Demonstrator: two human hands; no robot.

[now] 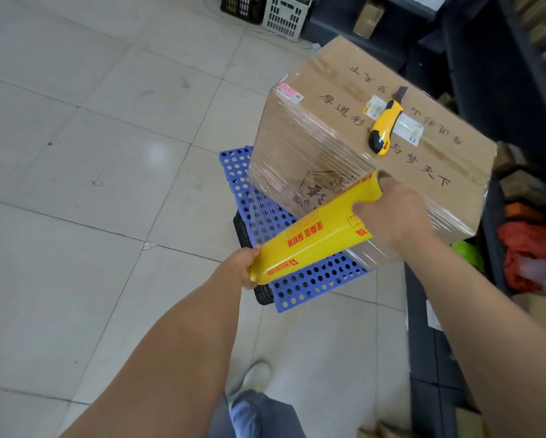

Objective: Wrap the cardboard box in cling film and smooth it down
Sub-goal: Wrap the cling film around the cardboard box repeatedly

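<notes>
Fingers (364, 208) clamped round one roll (312, 238), both hands (391, 216); one knife (385, 126) atop one box (344, 147), one o'clock.

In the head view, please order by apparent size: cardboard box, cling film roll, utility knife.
1. cardboard box, largest
2. cling film roll, though nearer the camera
3. utility knife, smallest

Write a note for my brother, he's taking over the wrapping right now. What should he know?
Left hand grips the near end of the yellow cling film roll; right hand grips the far end.
The cardboard box sits on a blue plastic stool, with a yellow knife lying on top.
Done: film covers the sides facing you.
Left: finish wrapping, cut the film, smooth it down.
</notes>
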